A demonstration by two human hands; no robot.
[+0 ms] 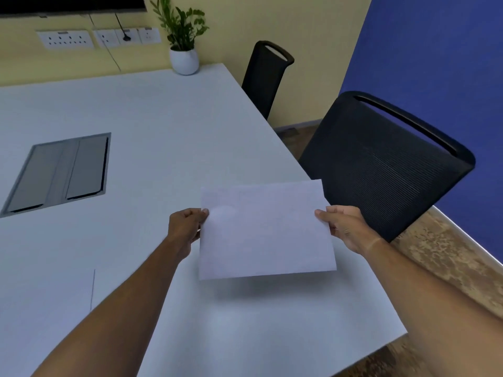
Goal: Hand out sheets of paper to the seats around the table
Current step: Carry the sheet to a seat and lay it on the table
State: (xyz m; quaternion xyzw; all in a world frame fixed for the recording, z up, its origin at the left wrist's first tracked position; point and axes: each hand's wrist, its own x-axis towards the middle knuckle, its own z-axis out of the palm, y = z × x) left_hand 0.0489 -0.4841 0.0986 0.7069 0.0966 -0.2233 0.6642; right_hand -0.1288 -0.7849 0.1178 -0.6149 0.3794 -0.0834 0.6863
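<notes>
A white sheet of paper (265, 229) hangs just above the white table (163, 126), near its right edge and casting a shadow on it. My left hand (186, 227) pinches the sheet's left edge and my right hand (347, 227) pinches its right edge. A black mesh chair (381, 167) stands pushed up to the table edge right behind the sheet. A second black chair (265, 77) stands farther along the same side.
A grey cable hatch (60, 172) is set into the tabletop at the left. A potted plant (183, 53) stands at the table's far edge by the yellow wall with sockets (65, 39). Brown patterned floor (446, 257) lies to the right.
</notes>
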